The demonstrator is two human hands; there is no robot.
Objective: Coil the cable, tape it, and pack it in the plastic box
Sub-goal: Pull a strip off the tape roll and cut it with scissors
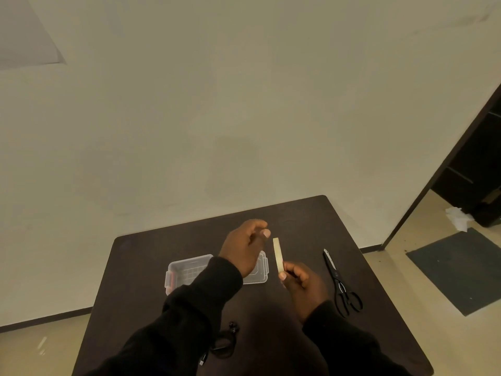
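Observation:
My right hand (301, 280) pinches a pale roll of tape (277, 255), held edge-on above the dark table (298, 221). My left hand (244, 245) hovers just left of the tape, fingers loosely curled and holding nothing. Beneath my left hand sits the clear plastic box (184, 272), lidless, partly hidden by my wrist and sleeve. The black cable (225, 341) lies coiled on the table near the front edge, between my forearms.
Black scissors (340, 284) lie shut on the table to the right of my right hand. A pale wall stands behind the table. To the right are a dark floor mat (461, 270) and a dark doorway.

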